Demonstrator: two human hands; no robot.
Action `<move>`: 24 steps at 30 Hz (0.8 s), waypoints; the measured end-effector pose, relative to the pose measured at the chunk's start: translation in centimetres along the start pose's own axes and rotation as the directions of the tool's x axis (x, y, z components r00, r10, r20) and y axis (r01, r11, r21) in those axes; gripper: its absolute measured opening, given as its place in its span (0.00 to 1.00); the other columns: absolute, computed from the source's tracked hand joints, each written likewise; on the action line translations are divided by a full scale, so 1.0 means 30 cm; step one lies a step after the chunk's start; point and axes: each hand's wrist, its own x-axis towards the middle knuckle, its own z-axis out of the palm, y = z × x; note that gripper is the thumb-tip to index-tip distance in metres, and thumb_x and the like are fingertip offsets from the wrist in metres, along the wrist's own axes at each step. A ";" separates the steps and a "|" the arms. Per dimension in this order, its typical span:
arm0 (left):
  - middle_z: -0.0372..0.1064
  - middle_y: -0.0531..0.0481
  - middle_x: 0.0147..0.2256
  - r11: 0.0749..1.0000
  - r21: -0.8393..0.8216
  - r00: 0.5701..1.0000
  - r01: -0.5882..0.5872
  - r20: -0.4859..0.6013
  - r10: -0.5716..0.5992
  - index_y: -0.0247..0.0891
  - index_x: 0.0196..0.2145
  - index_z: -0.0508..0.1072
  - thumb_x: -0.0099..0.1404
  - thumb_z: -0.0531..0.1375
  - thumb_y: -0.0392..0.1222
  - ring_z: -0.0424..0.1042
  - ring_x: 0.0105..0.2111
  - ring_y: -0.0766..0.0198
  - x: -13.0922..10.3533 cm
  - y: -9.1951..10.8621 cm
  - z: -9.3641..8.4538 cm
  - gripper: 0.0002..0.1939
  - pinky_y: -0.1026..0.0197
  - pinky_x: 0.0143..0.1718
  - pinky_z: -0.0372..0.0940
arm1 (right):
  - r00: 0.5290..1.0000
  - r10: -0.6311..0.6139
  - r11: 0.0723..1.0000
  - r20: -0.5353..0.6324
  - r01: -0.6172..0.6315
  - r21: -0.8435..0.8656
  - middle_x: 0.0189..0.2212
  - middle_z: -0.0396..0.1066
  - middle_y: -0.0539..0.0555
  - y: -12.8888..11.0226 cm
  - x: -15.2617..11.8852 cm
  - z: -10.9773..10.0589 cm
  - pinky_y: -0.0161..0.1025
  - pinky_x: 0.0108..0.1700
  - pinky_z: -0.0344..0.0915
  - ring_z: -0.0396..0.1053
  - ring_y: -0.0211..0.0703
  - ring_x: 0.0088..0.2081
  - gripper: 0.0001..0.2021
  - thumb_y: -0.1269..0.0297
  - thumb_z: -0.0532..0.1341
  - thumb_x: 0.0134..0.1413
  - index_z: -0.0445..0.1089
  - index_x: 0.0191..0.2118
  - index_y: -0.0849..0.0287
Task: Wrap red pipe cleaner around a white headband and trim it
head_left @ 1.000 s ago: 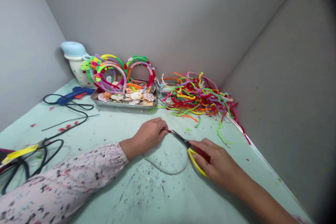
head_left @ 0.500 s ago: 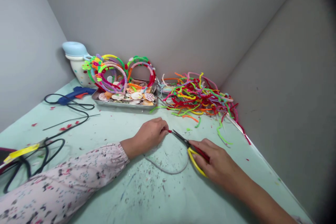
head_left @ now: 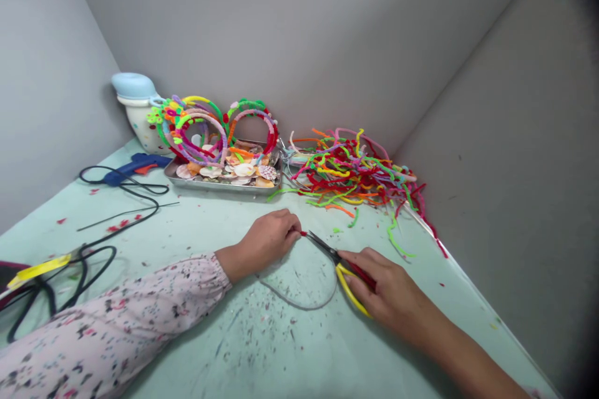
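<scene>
My left hand [head_left: 274, 237] is closed in a pinch on a red pipe cleaner [head_left: 303, 234], and just a short end of it shows past the fingertips. The rest is hidden in the hand. My right hand [head_left: 386, 287] grips a pair of scissors [head_left: 327, 249] with dark blades and yellow-and-red handles. The blade tips are slightly apart and point at the red end, very close to it; whether they touch it I cannot tell. Below and between both hands, a thin grey curved band [head_left: 304, 307] lies on the table, partly covered by the left hand.
Behind the hands stands a metal tray [head_left: 219, 186] of seashells [head_left: 243, 169] with several pipe-cleaner-wrapped headbands [head_left: 201, 118]. A pile of colourful pipe cleaners [head_left: 350, 168] lies at back right. Left are a blue glue gun [head_left: 135, 167], black cable [head_left: 98, 240] and a lidded white container [head_left: 143, 124].
Almost nothing differs. The scissors and my right hand have shifted very slightly to the right; my left hand keeps its pinch in the same place.
</scene>
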 end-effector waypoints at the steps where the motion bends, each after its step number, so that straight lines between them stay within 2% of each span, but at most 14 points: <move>1: 0.67 0.49 0.32 1.000 -0.002 1.000 -0.001 -0.001 0.001 0.37 0.32 0.71 0.60 0.54 0.35 0.66 0.32 0.65 0.000 0.000 0.001 0.06 0.65 0.33 0.58 | 1.000 0.000 1.000 0.004 0.000 -0.002 0.33 0.67 0.55 0.001 0.000 -0.001 0.37 0.37 0.65 0.68 0.41 0.34 0.18 0.66 0.54 0.57 0.66 0.53 0.56; 24: 0.67 0.50 0.32 1.000 -0.012 1.000 -0.018 -0.018 0.018 0.38 0.32 0.71 0.61 0.54 0.35 0.65 0.32 0.65 -0.001 -0.003 0.002 0.06 0.65 0.32 0.58 | 1.000 0.002 1.000 0.014 -0.002 -0.010 0.34 0.65 0.55 0.010 -0.005 0.006 0.38 0.38 0.65 0.67 0.41 0.34 0.19 0.66 0.54 0.57 0.65 0.54 0.57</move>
